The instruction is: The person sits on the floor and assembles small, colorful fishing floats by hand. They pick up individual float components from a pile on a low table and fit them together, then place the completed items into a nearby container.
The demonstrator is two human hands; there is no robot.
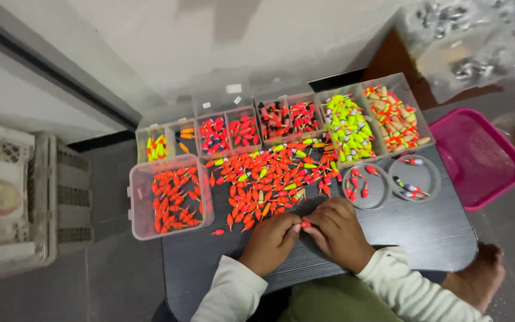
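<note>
- Lying along the back of the dark table [424, 238], a row of clear compartment boxes [281, 122] is seen, filled with red, pink, yellow-green and orange floats.
- A clear tub [141, 206] at the left is loaded with orange-red floats.
- Two round clear lids [388, 186] at the right hold a few red and dark pieces.
- A pink tray [478, 158] is set beyond the table's right edge.
- Small white labels [233, 88] are stuck on the box lids; their marks cannot be made out.
- A loose pile of floats [269, 179] is spread just beyond the hands.
- One small red float [306, 225] is pinched between the left hand [269, 241] and right hand [338, 232], apparently by the fingertips.
</note>
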